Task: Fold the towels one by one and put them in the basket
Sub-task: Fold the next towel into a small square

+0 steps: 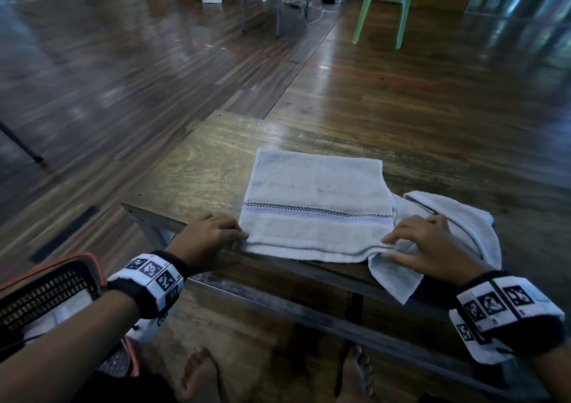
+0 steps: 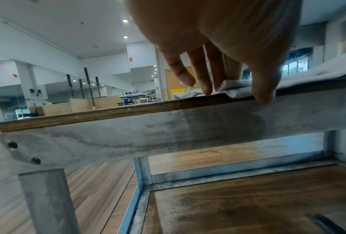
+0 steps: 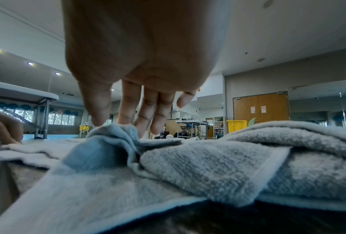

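On table (image 1: 191, 167), folded towel (image 1: 315, 198) lying stripe left-to-right, left hand (image 1: 207, 238) and right hand (image 1: 429, 241) pinching its near corners.

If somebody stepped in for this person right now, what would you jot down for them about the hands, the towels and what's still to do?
Left hand: pinches the near left corner of the striped towel.
Right hand: pinches that towel's near right corner.
Striped towel lies flat on the wooden table, apparently folded over already.
A second towel lies rumpled beside it on the right, partly under it.
Basket stands by the left forearm, something pale inside.
Left to do: finish folding, basket it, then the second towel.
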Demonstrator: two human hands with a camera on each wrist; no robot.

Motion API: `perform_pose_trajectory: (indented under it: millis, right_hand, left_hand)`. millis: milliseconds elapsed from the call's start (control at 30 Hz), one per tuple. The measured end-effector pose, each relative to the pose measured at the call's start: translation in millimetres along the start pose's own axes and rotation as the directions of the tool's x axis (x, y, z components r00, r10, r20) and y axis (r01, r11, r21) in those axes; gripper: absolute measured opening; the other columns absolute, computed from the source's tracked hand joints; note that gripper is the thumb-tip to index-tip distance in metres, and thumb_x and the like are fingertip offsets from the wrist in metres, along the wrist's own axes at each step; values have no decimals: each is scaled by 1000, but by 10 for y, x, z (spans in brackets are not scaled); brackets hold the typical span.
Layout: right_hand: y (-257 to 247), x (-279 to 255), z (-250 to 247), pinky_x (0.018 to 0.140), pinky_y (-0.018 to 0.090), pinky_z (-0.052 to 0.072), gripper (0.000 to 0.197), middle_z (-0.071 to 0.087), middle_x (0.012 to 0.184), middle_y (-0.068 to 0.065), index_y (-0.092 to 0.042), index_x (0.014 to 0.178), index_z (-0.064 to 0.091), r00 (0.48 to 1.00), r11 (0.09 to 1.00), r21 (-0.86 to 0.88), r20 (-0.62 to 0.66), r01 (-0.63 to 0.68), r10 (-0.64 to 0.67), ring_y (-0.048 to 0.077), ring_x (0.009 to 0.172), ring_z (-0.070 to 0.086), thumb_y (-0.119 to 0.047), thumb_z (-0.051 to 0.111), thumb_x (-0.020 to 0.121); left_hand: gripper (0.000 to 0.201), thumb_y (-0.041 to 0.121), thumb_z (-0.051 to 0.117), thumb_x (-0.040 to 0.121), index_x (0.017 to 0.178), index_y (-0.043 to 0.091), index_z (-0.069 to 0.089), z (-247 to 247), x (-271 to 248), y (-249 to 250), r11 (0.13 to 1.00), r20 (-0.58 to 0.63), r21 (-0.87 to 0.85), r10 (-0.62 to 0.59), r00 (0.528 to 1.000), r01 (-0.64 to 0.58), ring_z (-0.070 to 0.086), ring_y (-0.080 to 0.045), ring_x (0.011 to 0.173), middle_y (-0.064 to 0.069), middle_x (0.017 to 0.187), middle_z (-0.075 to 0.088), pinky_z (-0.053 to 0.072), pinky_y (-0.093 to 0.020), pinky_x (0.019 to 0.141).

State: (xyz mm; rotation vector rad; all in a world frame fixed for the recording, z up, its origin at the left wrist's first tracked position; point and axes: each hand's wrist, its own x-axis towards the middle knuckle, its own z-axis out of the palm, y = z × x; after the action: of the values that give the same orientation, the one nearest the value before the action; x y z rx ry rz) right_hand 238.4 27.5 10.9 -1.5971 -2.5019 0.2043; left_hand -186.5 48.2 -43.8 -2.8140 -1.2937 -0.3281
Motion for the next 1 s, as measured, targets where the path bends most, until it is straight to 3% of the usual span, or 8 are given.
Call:
perform_pose_trajectory:
  millis: [133,267,400,500,633,733,867,1000]
  right_hand:
    - [17,2,8,79,28,15,19,58,91,-18,-31,95,69,999,1000,1,44,-30,30,8,98,54,-37,72,78]
    - [44,27,1,80,27,15,19,61,94,-14,-29,99,69,993,995,10,72,-95,94,8,101,53,-29,71,80]
    - [57,42,23,79,27,16,18,55,90,-18,-28,97,69,993,995,14,66,-102,101,7,99,52,-26,71,79]
    - [56,61,26,79,29,19,16,58,89,-15,-24,95,70,996,996,-9,32,-89,89,13,98,55,-24,71,80]
    - [50,54,-18,82,30,20,15,63,100,-8,-26,95,68,995,993,-62,35,-96,98,15,103,54,-24,69,80]
    - [39,-2,-71,81,33,23,18,66,96,-7,-26,89,67,994,996,-31,-68,-89,87,20,101,58,-15,72,75]
    - [-39,-87,-287,82,46,39,24,68,90,-6,-22,85,67,962,994,54,-252,-95,106,24,95,64,-4,74,71]
    - [-103,-144,-654,74,55,47,37,59,83,-15,-36,86,58,906,996,75,-418,-41,69,21,84,64,-6,72,71]
  left_hand:
    - [31,29,83,63,92,20,74,20,38,15,1000,-53,-22,0,999,-2,66,-18,74,4,84,69,52,-27,70]
    - [20,29,67,73,86,16,76,-54,84,32,991,-69,-134,-8,998,-2,66,-18,67,2,80,71,53,-24,59]
    - [29,36,52,80,86,17,72,-101,60,19,976,-86,-215,-60,994,40,65,-18,67,2,79,68,51,-25,56]
    - [26,33,51,81,83,16,71,-88,78,5,986,-126,-162,-57,990,36,63,-20,65,1,76,67,50,-26,54]
    - [15,28,58,77,82,18,68,-101,106,-43,992,-145,-108,-88,986,73,62,-20,67,3,77,65,48,-28,61]
    - [12,24,65,71,81,17,67,-240,154,9,974,-170,-176,-176,970,146,62,-21,71,2,79,65,46,-27,64]
    - [24,35,51,75,82,15,62,-537,227,86,895,-227,-424,-250,941,136,59,-8,78,7,83,64,48,-28,70]
    - [26,36,51,80,84,13,62,-963,285,206,884,-353,-463,-247,902,60,57,3,79,20,81,62,43,-13,70]
